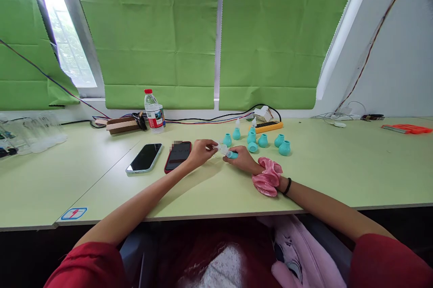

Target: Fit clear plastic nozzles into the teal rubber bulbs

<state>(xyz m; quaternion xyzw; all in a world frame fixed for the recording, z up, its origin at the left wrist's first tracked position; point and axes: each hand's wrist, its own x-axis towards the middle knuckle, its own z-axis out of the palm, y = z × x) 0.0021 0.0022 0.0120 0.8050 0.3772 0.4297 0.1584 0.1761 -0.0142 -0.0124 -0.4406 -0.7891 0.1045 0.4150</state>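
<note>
My left hand [200,154] pinches the thin end of a small translucent white plastic piece [222,148]. My right hand [244,160] is closed around a small turquoise piece [232,155], whose end meets the translucent one; their exact join is too small to make out. Just beyond my hands stand several turquoise vase-shaped pieces [263,141]. One turquoise piece [252,147] lies with its round opening toward me. White pointed tips rise from a turquoise piece [236,133] at the back and from another near it.
Left of my hands lie a red-cased phone [178,155] and a pale-cased phone [144,159]. A water bottle [154,114], a cardboard box [123,125] and an orange power strip [269,127] with cables are behind. Clear plastic cups [43,134] lie far left, orange-handled tools [411,129] far right.
</note>
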